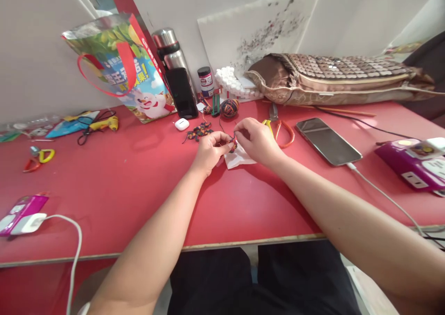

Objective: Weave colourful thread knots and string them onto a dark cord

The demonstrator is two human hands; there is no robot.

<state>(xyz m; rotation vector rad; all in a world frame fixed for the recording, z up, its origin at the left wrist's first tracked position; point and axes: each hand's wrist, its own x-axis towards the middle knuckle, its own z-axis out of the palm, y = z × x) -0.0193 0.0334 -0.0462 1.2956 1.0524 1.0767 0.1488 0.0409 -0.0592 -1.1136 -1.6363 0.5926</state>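
Note:
My left hand [211, 152] pinches a small knotted piece of multicoloured cord [234, 144] between thumb and fingers. My right hand [255, 140] is closed at the upper end of the same piece, its fingertips pressed together on the dark cord; the exact grip is partly hidden. Under both hands lies a crumpled white paper or tissue [239, 159]. Just beyond my left hand is a pile of similar dark, multicoloured knotted cord [200, 132]. A ball of multicoloured cord [229, 108] sits further back. Orange-handled scissors [285, 134] and yellow-handled pliers [273, 113] rest beside my right hand.
On the red table [139, 190] stand a gift bag [125, 69], a steel flask [170, 48], a black phone [181, 92] and a jar [206, 81]. A white earbud case [181, 124] lies nearby. At right are a charging phone [328, 141] and a purple power strip [406, 164].

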